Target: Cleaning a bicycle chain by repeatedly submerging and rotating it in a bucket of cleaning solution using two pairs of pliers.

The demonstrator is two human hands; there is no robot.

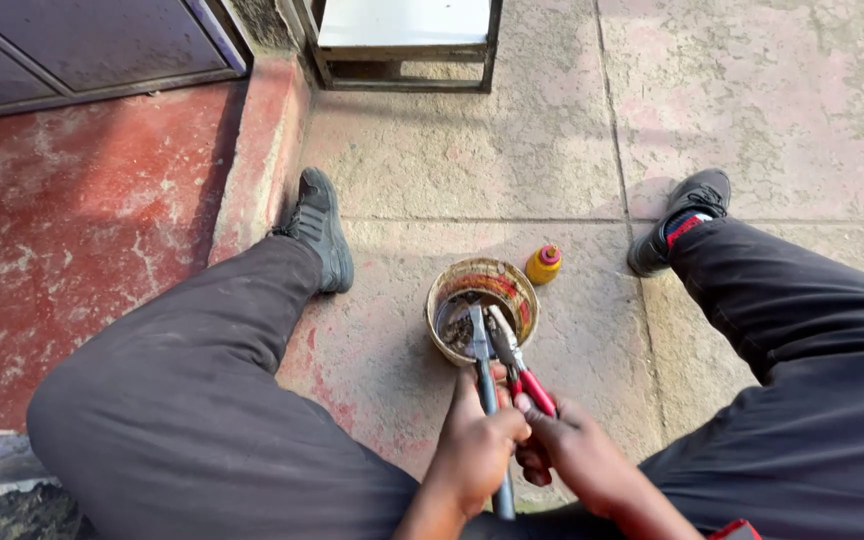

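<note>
I sit on the ground with my legs spread. My left hand [477,445] grips the grey handle of a flat-bladed tool [481,350], a chisel or large screwdriver, whose tip reaches into a small round tin [449,287] on the concrete between my legs. My right hand [577,455] is closed around the red handles of pliers [517,362]; their jaws also point into the tin beside the blade. Whether the pliers grip anything inside the tin I cannot tell. The two hands touch each other.
A small yellow bottle with a red cap [543,264] stands just right of the tin. My black shoes [320,228] [687,205] rest on the concrete slabs. A red-painted step [82,230] lies to the left, a metal frame [407,45] at the top.
</note>
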